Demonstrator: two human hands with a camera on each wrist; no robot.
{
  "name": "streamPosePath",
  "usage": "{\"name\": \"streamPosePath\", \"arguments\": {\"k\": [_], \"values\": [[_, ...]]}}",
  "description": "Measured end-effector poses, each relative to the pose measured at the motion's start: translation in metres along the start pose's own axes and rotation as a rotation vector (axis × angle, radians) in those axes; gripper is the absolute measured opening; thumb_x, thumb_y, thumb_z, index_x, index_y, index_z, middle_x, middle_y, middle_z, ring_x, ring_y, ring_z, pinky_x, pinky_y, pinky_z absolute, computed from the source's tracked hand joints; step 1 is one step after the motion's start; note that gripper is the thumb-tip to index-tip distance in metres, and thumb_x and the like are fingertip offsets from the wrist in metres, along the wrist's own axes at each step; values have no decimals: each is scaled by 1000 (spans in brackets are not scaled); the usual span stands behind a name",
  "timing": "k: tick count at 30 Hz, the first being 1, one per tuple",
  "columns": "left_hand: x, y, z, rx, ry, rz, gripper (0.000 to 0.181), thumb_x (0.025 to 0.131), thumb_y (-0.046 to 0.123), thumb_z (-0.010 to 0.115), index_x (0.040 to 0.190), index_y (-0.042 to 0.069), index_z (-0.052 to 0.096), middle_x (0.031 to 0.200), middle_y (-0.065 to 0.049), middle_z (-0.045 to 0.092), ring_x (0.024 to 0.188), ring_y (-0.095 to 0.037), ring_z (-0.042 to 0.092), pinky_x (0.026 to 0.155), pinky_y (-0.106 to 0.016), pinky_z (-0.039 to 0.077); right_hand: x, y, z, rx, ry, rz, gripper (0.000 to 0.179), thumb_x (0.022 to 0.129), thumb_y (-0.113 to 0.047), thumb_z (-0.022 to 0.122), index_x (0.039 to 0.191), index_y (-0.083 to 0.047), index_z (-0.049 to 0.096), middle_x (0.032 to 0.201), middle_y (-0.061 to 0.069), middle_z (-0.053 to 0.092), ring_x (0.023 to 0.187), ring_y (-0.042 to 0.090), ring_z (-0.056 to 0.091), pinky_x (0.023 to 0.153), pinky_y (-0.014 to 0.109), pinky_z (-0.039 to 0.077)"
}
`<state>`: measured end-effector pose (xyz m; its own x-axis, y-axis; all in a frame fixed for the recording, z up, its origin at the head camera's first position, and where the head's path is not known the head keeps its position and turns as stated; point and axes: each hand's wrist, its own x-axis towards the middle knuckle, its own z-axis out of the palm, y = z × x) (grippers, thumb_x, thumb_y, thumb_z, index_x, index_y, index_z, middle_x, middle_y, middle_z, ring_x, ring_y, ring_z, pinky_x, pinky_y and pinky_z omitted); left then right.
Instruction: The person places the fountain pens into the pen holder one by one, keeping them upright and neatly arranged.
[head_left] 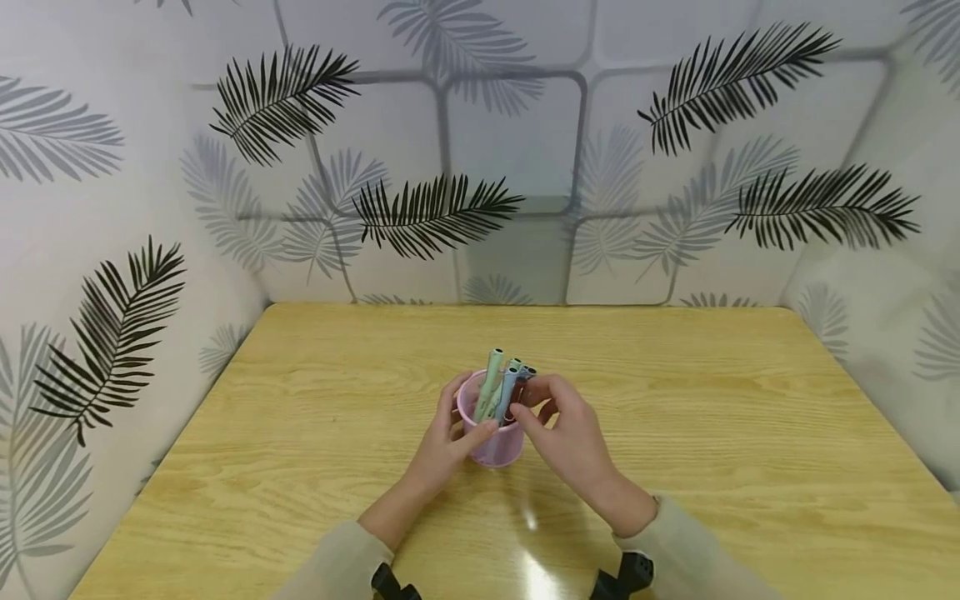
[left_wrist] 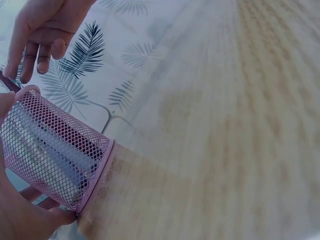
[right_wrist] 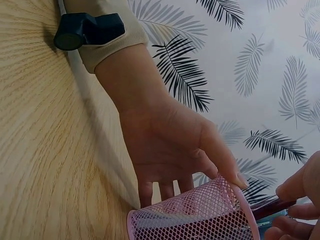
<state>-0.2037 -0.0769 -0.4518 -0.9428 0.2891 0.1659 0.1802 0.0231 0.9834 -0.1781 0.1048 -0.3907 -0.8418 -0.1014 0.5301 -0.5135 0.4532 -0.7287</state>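
A pink mesh pen cup stands on the wooden table, holding several pens. My left hand grips the cup around its left side, thumb near the front rim. My right hand is at the right of the rim, where thumb and fingers pinch a dark red pen. That pen's lower part is inside the cup, seen through the mesh. Beside it lean a light green pen and a light blue pen. Other pen tops behind them are partly hidden.
The wooden table extends around the cup on all sides. Leaf-patterned wall covering rises behind its far edge and along both sides. Black wrist devices sit at the sleeves.
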Motion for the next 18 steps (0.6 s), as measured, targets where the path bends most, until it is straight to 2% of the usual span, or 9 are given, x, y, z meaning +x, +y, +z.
{"name": "streamPosePath", "arguments": {"k": [5, 8, 12, 15, 18], "values": [[-1, -1, -6, 48, 19, -14, 69, 87, 26, 66, 143, 33, 25, 137, -9, 39, 120, -30, 44, 93, -45, 41, -1, 1, 0, -20, -12, 35, 20, 82, -3, 70, 99, -3, 61, 83, 3, 60, 66, 12, 54, 59, 30, 49], [-6, 14, -8, 70, 8, -26, 70, 87, 23, 65, 144, 27, 24, 137, -14, 39, 120, -33, 44, 93, -46, 41, 0, 3, -1, -24, -10, 44, 20, 82, -3, 70, 99, -1, 61, 84, 4, 61, 67, 13, 55, 60, 29, 49], [-3, 16, -14, 143, 2, -14, 72, 87, 21, 66, 145, 24, 25, 136, -16, 41, 119, -35, 44, 91, -47, 43, 1, 7, -6, -47, -16, 53, 18, 83, -6, 69, 99, -3, 61, 84, 4, 61, 68, 13, 56, 61, 27, 49], [1, 4, -20, 261, 24, 47, 72, 86, 25, 68, 145, 25, 27, 135, -13, 43, 118, -33, 46, 92, -51, 41, 1, 12, -14, -78, -48, 65, 14, 86, -11, 67, 99, -5, 62, 83, 2, 61, 71, 12, 56, 60, 26, 49], [-1, 7, -25, 421, 56, 97, 72, 86, 32, 66, 146, 25, 26, 137, -11, 43, 121, -32, 44, 94, -55, 37, 1, 19, -24, -156, -91, 59, 13, 88, -14, 64, 99, -7, 64, 87, 1, 63, 75, 12, 57, 60, 27, 49]]}}
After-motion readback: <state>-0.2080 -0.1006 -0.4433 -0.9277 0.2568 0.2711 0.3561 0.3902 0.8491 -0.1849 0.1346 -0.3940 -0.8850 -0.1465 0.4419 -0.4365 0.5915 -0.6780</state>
